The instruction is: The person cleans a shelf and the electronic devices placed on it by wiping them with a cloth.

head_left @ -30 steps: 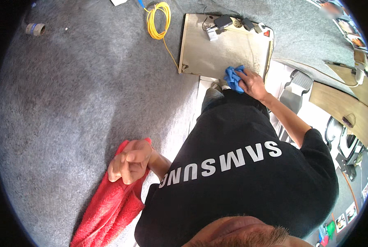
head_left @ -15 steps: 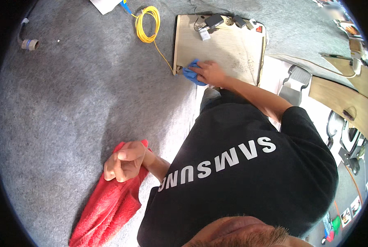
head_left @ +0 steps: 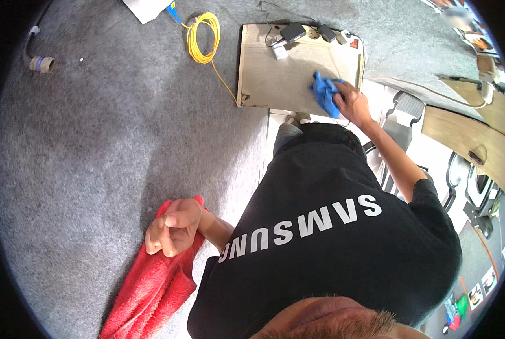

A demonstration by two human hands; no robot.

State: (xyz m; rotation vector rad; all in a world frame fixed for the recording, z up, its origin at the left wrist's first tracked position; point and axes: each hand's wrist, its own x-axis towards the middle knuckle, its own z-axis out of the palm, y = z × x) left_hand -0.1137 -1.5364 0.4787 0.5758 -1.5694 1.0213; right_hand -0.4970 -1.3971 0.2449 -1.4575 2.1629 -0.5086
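My right hand (head_left: 353, 105) presses a crumpled blue cloth (head_left: 327, 95) onto the right part of a pale wooden board (head_left: 275, 76), near its near edge. The fingers are bent over the cloth and partly hide it. At the lower left, my left hand (head_left: 173, 227) is closed, its fingers curled and its thumb folded over. A fluffy red towel (head_left: 151, 294) is bunched behind this hand and trails down toward the lower edge; the exact grip is partly hidden.
At the board's far edge sit a black power adapter (head_left: 293, 32), a white plug (head_left: 279, 52) and a socket strip (head_left: 313, 34). A coiled yellow cable (head_left: 202, 38) lies left of the board. A round grey connector (head_left: 42, 64) is at far left, and a chair (head_left: 399, 118) stands to the right.
My right hand has slid the blue cloth rightward across the board, from its near left corner to the right part. My left hand and the red towel have barely moved.
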